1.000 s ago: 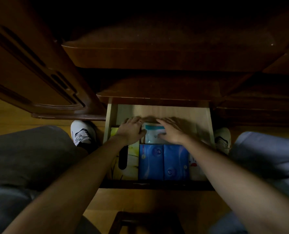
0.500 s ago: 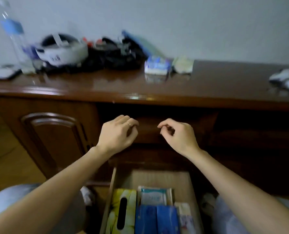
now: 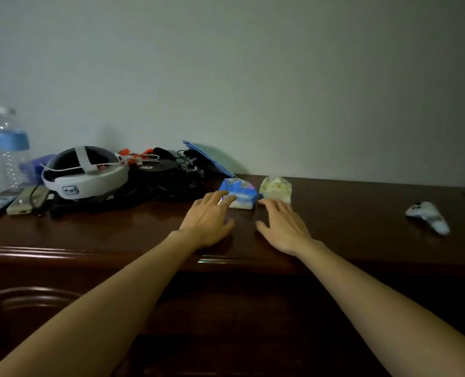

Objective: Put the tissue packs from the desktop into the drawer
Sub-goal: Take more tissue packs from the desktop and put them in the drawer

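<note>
Spread, empty hands, left (image 3: 208,219) and right (image 3: 283,227), near blue tissue pack (image 3: 239,194); headset (image 3: 86,175) label perhaps handwritten, unreadable.

Your bench (image 3: 361,213) is a dark, glossy reddish-brown wood. On it you have one tissue pack (image 3: 239,193) in bright blue with a white lower part, and beside it a second pack (image 3: 276,189) in pale yellow-green. The headset (image 3: 84,172) is white with a black top and a white strap. The bottle (image 3: 11,148) is clear with a blue label. The controller (image 3: 428,216) at your right is pale grey-white. The wall (image 3: 253,77) is plain grey-green.
</note>
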The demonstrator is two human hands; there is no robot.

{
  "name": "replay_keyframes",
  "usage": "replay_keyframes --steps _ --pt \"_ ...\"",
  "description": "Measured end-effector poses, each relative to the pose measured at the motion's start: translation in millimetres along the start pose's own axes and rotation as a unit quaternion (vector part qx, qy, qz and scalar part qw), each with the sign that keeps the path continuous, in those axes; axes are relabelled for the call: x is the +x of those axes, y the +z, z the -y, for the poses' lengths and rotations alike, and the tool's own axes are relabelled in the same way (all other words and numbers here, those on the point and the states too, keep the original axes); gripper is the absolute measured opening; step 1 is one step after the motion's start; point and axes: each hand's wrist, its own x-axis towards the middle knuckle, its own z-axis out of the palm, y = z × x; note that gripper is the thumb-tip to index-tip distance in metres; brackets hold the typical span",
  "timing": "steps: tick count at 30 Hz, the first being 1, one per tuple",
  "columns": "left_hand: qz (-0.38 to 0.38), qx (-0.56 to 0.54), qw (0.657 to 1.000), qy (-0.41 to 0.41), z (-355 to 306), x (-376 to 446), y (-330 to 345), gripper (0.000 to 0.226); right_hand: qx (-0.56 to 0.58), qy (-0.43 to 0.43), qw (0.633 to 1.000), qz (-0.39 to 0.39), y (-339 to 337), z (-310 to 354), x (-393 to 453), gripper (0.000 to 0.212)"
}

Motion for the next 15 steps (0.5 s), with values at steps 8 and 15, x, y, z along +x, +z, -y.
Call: replay_keyframes --steps 8,15 --pt "0.072 0.028 0.997 -0.030 28.0 64.6 54.6 0.074 -0.026 0.105 0.990 0.086 24.8 -36.6 84.7 0.063" --pt "0.075 -0.026 0.996 -0.040 24.3 77.5 51.9 0.054 -0.064 0.065 0.996 0.016 23.7 -36.2 91.8 0.033"
